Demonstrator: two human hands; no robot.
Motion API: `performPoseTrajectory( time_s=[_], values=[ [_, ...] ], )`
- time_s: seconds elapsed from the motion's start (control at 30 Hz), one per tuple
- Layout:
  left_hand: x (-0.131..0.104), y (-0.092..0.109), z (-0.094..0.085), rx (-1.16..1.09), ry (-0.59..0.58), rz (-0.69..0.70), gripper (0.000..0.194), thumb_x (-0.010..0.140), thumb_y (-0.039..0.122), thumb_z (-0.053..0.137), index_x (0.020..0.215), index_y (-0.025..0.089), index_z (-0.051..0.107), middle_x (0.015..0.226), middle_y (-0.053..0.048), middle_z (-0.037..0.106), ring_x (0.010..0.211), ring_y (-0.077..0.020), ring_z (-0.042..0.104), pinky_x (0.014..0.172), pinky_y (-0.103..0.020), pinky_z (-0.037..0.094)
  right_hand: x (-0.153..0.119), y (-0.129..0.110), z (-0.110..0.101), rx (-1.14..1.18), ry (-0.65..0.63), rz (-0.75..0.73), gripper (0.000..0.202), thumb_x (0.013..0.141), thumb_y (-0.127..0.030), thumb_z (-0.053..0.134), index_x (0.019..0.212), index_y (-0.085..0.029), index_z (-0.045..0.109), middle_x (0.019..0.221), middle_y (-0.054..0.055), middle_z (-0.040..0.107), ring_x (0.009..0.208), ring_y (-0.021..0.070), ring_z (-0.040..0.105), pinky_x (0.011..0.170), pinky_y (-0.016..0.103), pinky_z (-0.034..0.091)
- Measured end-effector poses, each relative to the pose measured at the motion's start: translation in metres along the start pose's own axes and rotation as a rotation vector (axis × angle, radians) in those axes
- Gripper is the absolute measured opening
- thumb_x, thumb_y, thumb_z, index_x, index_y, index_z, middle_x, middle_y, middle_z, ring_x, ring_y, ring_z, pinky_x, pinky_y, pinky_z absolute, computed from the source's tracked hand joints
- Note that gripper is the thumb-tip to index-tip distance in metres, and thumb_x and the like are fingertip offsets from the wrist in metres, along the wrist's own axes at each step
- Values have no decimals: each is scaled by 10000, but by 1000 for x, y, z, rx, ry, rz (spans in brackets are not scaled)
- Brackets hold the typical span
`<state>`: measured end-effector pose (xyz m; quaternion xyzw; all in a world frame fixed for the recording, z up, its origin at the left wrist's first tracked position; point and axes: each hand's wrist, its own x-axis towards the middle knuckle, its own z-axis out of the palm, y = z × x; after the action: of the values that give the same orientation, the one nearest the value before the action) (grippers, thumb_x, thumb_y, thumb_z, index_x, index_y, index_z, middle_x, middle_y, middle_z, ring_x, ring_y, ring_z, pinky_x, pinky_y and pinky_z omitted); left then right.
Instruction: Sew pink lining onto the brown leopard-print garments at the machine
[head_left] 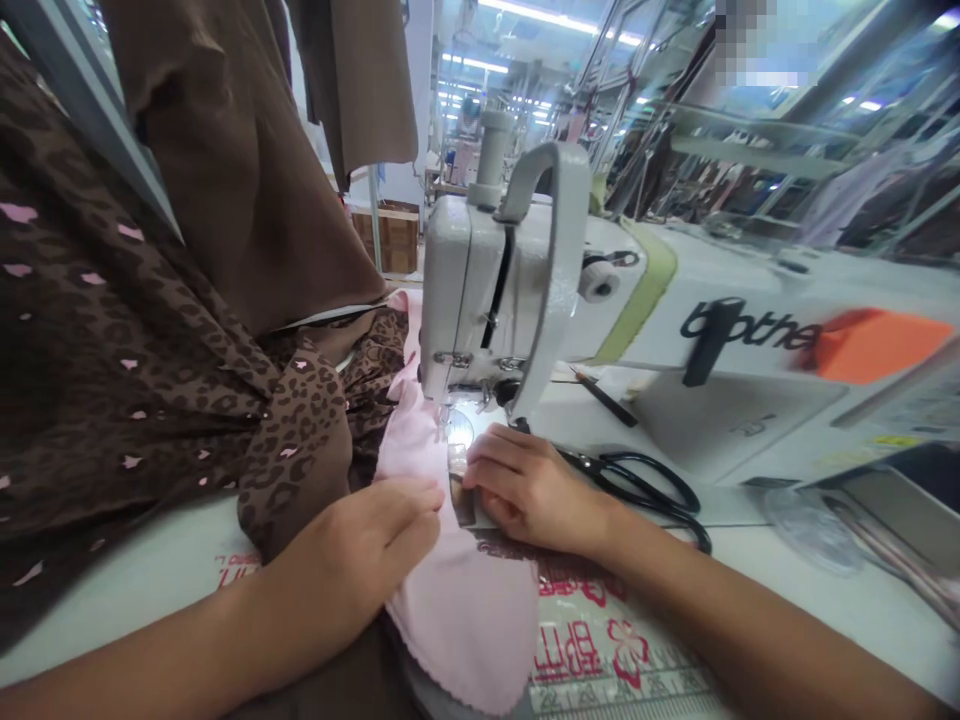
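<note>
A pink fabric piece (465, 610) with a finely scalloped edge runs from under the sewing machine's needle area toward me. My left hand (375, 540) presses on its left side, fingers bent together and gripping the cloth. Just right of the cloth, beside the lit needle plate (459, 455), my right hand (521, 485) is closed in a pinch; whatever its fingertips hold is hidden. Brown leopard-print fabric (300, 420) with pink spots bunches left of the pink piece. The white sewing machine head (465, 290) stands over the cloth, its needle too small to make out.
Black-handled scissors (637, 480) lie right of my right hand, near a dark slim tool (607, 395). An orange piece (877, 345) sticks to the machine arm. Brown cloth (247, 180) hangs at the left. A printed ruler (622, 690) marks the table's front.
</note>
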<state>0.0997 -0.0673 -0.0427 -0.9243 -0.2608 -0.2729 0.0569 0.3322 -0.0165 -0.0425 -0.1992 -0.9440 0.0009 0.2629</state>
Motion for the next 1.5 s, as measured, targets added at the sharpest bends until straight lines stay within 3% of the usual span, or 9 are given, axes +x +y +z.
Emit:
performPoseTrajectory(
  time_s=[0.13, 0.3, 0.57, 0.8, 1.0, 1.1, 1.2, 1.37, 1.5],
  values=[
    [-4, -3, 3, 28, -27, 124, 272, 972, 129, 341, 963, 99, 611, 1120, -104, 643, 1142, -187, 557, 1014, -320, 485, -2, 0, -1, 14, 20, 79, 223, 798, -80, 459, 942, -126, 623, 875, 91, 607, 808, 199, 518, 746, 346, 497],
    [1, -7, 0, 40, -25, 115, 286, 988, 144, 314, 1037, 106, 593, 1125, -96, 641, 1133, -168, 555, 989, -302, 502, 3, -4, -1, -17, -65, 86, 300, 850, -100, 460, 1095, -141, 629, 956, 103, 585, 904, 214, 513, 824, 371, 495],
    [1, -8, -1, 87, -11, 165, 282, 975, 116, 327, 999, 88, 607, 1075, -108, 655, 1089, -201, 577, 966, -341, 514, 10, -11, -5, -108, -208, 104, 251, 871, -113, 454, 1029, -141, 647, 975, 100, 562, 910, 225, 490, 866, 372, 476],
    [11, 4, 3, 74, 27, 154, 261, 927, 40, 377, 981, 36, 632, 959, -127, 677, 978, -211, 632, 896, -336, 565, 11, -7, -8, -140, -170, 62, 199, 849, -108, 475, 959, -147, 636, 899, 89, 581, 851, 224, 519, 751, 350, 485],
    [13, -15, 5, -35, -52, 148, 252, 953, 108, 396, 892, 48, 633, 963, -122, 663, 986, -199, 617, 953, -344, 525, 13, 3, -3, -226, -126, 31, 215, 843, -93, 445, 944, -152, 625, 874, 92, 614, 776, 199, 576, 613, 297, 448],
    [15, -19, 3, -29, -85, 112, 267, 967, 138, 374, 941, 61, 629, 983, -124, 657, 998, -204, 609, 922, -360, 538, 13, 5, -1, -279, -139, 47, 236, 833, -101, 453, 979, -163, 627, 881, 88, 628, 739, 183, 581, 581, 280, 418],
    [18, -23, -2, -17, -131, 147, 298, 977, 143, 336, 1000, 61, 622, 1009, -135, 654, 1036, -211, 597, 903, -355, 546, 12, 6, 1, -302, -123, 70, 285, 850, -114, 444, 1064, -166, 624, 917, 91, 638, 739, 184, 579, 586, 285, 411],
    [17, -37, -10, -19, -170, 280, 329, 982, 128, 299, 1088, 50, 600, 1134, -142, 630, 1189, -215, 514, 1048, -353, 451, 10, 8, 3, -313, -89, 52, 264, 879, -117, 435, 1055, -157, 627, 925, 98, 626, 763, 192, 563, 660, 310, 427],
    [16, -29, -4, -38, -123, 197, 308, 983, 146, 313, 1086, 95, 599, 1157, -124, 625, 1188, -195, 517, 1039, -355, 461, 10, 8, 2, -299, -112, 75, 242, 891, -116, 433, 1013, -160, 638, 874, 83, 607, 758, 192, 544, 693, 319, 422]
  ],
)
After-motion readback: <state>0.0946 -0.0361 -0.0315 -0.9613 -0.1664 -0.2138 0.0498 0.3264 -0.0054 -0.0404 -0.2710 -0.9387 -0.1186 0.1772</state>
